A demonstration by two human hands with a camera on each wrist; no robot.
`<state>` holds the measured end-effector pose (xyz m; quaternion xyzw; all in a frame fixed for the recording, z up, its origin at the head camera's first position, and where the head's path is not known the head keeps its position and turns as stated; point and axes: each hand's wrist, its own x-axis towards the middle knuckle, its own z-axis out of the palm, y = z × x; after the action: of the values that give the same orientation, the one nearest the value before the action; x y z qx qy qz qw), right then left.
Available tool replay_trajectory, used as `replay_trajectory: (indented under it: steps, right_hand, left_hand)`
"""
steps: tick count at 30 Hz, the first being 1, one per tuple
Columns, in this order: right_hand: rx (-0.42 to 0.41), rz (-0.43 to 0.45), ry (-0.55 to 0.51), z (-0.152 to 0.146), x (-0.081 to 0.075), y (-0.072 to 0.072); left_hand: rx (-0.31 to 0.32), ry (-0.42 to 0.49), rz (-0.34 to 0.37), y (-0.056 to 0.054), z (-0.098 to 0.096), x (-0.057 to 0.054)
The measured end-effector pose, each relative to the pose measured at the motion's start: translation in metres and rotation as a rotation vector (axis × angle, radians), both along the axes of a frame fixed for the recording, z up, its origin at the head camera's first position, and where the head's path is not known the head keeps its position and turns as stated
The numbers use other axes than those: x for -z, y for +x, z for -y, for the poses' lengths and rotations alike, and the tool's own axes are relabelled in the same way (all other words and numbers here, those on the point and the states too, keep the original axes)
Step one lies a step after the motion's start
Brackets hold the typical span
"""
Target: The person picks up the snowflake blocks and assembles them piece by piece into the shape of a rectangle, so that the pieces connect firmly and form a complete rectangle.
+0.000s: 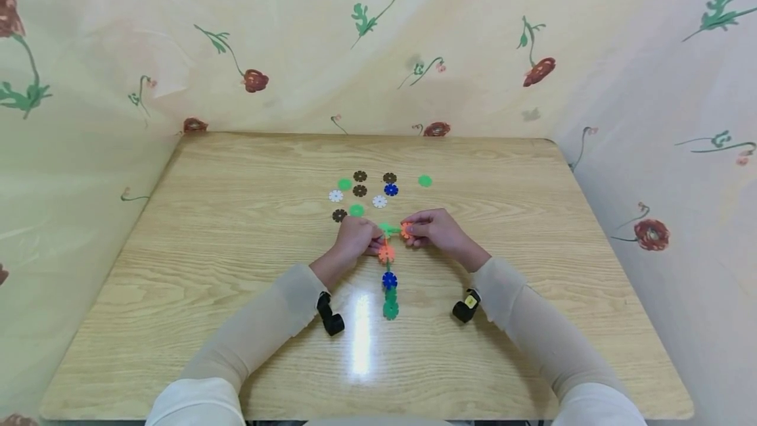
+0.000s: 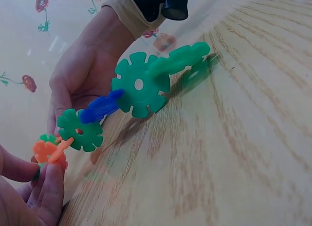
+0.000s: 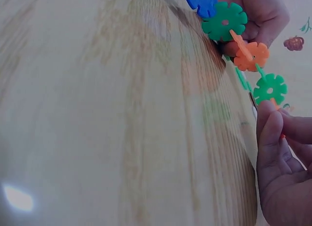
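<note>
In the head view, pinching a chain of slotted discs point(image 1: 389, 281) with curled left hand point(image 1: 359, 238); pinching an orange end disc point(image 1: 406, 230) between thumb and fingers of right hand point(image 1: 439, 233), near the left fingertips. Stretching from the left fingertips towards the body through blue and dark green. Showing, beyond the fingertips, a loose white disc point(image 1: 380, 202) and blue disc point(image 1: 391, 190) on the table point(image 1: 503, 347), and a brown disc point(image 1: 340, 215) just beside the left hand.

In the left wrist view, gripping with left thumb and forefinger nearly together, right beside orange pieces point(image 2: 45, 150).

In the right wrist view, closing right thumb and forefinger over the mostly hidden orange end disc, with a light-green disc point(image 3: 270, 89) just past the fingertips.
</note>
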<state>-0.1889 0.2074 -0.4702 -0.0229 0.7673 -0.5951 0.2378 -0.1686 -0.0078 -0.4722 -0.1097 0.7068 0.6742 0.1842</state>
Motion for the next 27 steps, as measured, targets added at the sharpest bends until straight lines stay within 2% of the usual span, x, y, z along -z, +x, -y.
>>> replay_trajectory:
  steps: [9,15,17,20,22,24,27]
  right_hand:
    - [0.025,-0.016,0.008,0.003,-0.001,-0.002]
    - [0.026,-0.023,0.003,0.005,0.002,-0.006]
    - [0.009,-0.014,0.001,0.003,0.002,-0.007]
    - [-0.069,0.015,0.027,-0.003,0.000,-0.010]
    - [-0.121,0.026,0.078,-0.011,-0.004,-0.017]
    - [-0.135,-0.005,0.153,-0.019,-0.009,-0.029]
    - [-0.081,-0.111,0.295,-0.030,-0.016,-0.051]
  left_hand:
    - [-0.030,-0.053,-0.008,-0.002,-0.006,0.001]
    - [-0.038,-0.080,-0.042,-0.002,-0.008,0.002]
    - [-0.037,-0.070,-0.044,-0.001,-0.007,0.002]
    - [-0.026,-0.052,-0.032,0.000,-0.005,0.001]
    - [-0.017,-0.036,-0.027,0.000,-0.004,0.001]
    - [-0.011,-0.020,-0.024,0.000,-0.003,0.001]
    - [-0.011,-0.002,-0.026,0.000,-0.003,0.001]
